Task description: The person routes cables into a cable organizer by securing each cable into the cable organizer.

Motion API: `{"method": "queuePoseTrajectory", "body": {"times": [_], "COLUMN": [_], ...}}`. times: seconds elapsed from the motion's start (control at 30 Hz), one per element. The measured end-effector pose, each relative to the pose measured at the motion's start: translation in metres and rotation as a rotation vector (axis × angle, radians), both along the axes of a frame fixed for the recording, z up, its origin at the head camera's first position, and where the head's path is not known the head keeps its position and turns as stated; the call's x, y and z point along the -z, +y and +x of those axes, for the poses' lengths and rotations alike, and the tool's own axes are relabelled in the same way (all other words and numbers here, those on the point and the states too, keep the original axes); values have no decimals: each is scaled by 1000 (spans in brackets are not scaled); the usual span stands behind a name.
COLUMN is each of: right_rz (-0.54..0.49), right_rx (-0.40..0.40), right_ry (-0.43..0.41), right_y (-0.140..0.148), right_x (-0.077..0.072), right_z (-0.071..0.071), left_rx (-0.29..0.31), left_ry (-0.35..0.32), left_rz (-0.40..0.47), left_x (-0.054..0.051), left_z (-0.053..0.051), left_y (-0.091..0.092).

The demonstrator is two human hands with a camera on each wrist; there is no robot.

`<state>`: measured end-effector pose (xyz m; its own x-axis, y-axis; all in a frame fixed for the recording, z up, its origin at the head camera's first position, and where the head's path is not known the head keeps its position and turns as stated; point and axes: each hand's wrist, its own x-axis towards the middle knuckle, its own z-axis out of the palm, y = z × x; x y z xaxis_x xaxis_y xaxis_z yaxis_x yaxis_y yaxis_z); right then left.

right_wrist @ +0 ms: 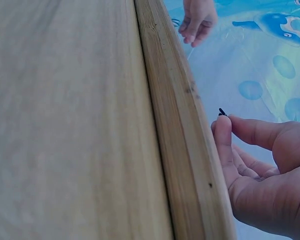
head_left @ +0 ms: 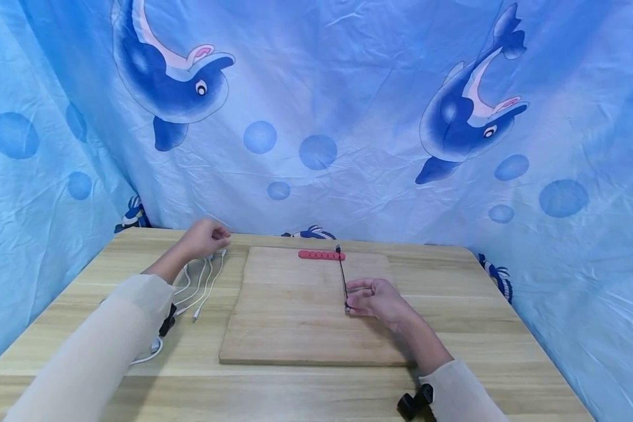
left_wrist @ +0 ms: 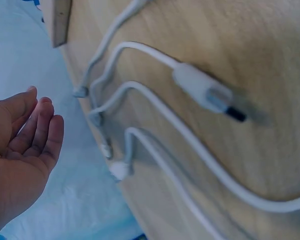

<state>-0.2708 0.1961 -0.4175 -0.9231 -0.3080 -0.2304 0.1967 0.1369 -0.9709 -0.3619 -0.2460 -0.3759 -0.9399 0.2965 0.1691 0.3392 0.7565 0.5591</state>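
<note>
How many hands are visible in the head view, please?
2. The left hand is near the far ends of the white cables; the right hand pinches the black cable over the wooden board. Both show plainly.

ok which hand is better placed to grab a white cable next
Probably the left hand: it looks empty and is near the white cables, while the right hand pinches the black cable.

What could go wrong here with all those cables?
A tug from the right fingers could lift the black cable away from the red strip it crosses. That strip might also slide on the wooden board. The left sleeve, overlapping the white cables in the head view, could snag them.
</note>
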Motion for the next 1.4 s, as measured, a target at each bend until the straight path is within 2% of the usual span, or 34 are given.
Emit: {"method": "queuePoseTrajectory", "body": {"times": [0.2, 0.4, 0.57, 0.7, 0.9, 1.4], "right_rz": [-8, 8, 6, 11, 17, 16], "right_rx": [-12, -9, -7, -10, -5, 1], "right_ry": [1, 5, 4, 9, 14, 3], "right_y": [0, 0, 0, 0, 0, 0], "right_x": [0, -1, 0, 0, 2, 1], "right_z": [0, 0, 1, 1, 0, 1], "left_rx": [-65, -105, -76, -62, -61, -79], "left_ry": [-32, -54, -51, -73, -113, -123], "left_rz": [-9, -27, -33, -36, -35, -53], "left_x": [11, 19, 21, 22, 25, 24], "left_z": [-1, -4, -7, -10, -13, -11], "left_y": [-12, -19, -20, -19, -16, -7]}}
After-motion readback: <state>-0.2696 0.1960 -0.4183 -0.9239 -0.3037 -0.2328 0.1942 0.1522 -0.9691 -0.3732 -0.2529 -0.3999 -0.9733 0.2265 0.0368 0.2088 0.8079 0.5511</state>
